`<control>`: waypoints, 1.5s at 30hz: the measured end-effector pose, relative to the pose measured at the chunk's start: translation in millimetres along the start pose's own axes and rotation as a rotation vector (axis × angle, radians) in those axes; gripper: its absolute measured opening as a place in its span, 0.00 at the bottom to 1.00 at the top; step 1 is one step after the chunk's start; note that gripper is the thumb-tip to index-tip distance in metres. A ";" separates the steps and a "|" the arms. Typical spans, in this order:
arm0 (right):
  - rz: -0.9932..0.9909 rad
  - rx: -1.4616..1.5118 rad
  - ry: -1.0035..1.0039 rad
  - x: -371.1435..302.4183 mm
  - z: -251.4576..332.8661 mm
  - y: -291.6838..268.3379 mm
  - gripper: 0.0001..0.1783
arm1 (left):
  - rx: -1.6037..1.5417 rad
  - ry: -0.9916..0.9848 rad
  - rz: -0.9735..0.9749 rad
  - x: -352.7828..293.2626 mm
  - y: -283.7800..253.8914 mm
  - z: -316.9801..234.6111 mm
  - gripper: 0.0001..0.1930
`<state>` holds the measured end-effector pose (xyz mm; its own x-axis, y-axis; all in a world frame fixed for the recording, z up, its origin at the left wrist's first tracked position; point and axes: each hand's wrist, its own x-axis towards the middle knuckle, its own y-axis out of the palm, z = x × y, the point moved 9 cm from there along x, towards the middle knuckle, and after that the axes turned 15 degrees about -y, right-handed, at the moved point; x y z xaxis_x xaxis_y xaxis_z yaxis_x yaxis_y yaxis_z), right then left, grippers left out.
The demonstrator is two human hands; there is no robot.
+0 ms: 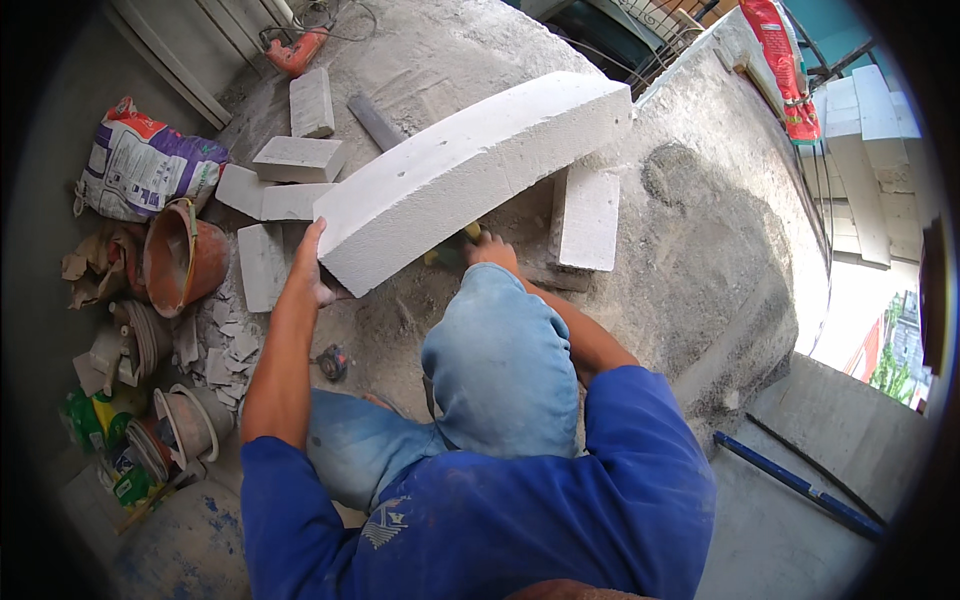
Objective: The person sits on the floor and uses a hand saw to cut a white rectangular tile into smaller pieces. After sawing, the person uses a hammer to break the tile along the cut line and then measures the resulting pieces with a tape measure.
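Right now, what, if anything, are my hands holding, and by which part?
Your left hand is against the left end of the long white block; gripping or steadying, I can't tell. Your right hand is at a yellow piece, its hold mostly hidden.

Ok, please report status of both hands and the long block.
Left hand on left end of long white block. Right hand at yellow object, partly hidden. Smaller block near long block's right end.

Showing rows of small print on the white, purple and orange sack (150,170), too tiny for reading. Displaying pale print on the red sack (776,50), blurring past reading. Bearing light patches on the green packets (82,420), unreadable. Wearing a pale emblem (385,522) on the blue shirt (500,520).
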<state>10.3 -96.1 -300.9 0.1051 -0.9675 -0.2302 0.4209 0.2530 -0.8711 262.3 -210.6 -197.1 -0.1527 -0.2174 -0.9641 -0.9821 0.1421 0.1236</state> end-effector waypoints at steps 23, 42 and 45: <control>-0.264 0.513 0.642 -523.7 -123.5 -349.5 0.06 | 0.068 0.103 0.038 3.9 6.1 -4.5 0.43; -0.024 -0.158 1.015 -500.6 -117.3 -120.8 0.39 | -0.124 0.068 0.095 51.4 -7.2 52.6 0.43; -0.376 0.064 0.778 -437.1 -126.6 -154.0 0.47 | -0.173 -0.010 0.110 51.8 -9.5 70.5 0.43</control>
<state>-214.6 288.5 -121.0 -0.6881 -0.7020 -0.1836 0.3564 -0.1067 -0.9282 271.4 -155.1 -264.8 -0.2597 -0.1996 -0.9448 -0.9640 -0.0036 0.2658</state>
